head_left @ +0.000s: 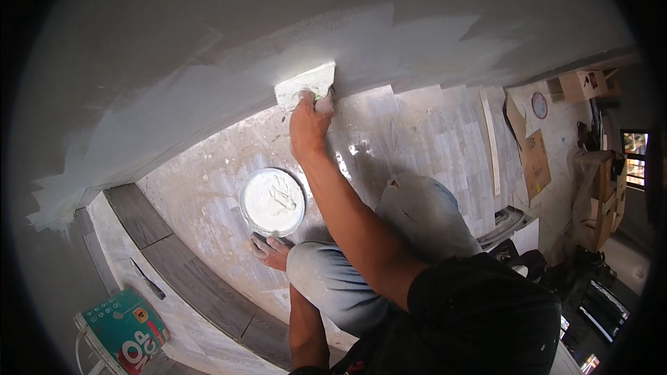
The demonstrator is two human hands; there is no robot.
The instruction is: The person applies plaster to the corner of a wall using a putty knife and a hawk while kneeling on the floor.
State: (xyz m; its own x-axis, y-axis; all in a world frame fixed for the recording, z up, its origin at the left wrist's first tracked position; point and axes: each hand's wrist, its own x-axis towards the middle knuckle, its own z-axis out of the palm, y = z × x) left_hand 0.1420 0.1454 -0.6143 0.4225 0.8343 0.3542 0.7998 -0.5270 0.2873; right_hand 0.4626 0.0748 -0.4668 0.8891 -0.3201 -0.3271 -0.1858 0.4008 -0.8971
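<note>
In my right hand (311,125) is a wide putty knife (304,83), its blade coated with white paste and held against the foot of the grey wall (229,55). Thumb and fingers close round the knife's handle end. A round tub (274,203) of white paste stands on the floor below that hand, its surface ridged and scooped. My left hand (272,253) is low beside the tub's near side, fingers stretched toward its base. Something dark lies along those fingertips; I cannot make out what it is. Pale, wet-looking patches of paste mark the lower wall.
A grey-tiled step (198,278) runs along the left, with a dark slim tool (147,278) on its ledge. Farther left stands a green bucket (128,326). Cardboard pieces (536,167) and boxes (606,201) are at the right, near a long pale strip (490,142). My bent knees fill the middle.
</note>
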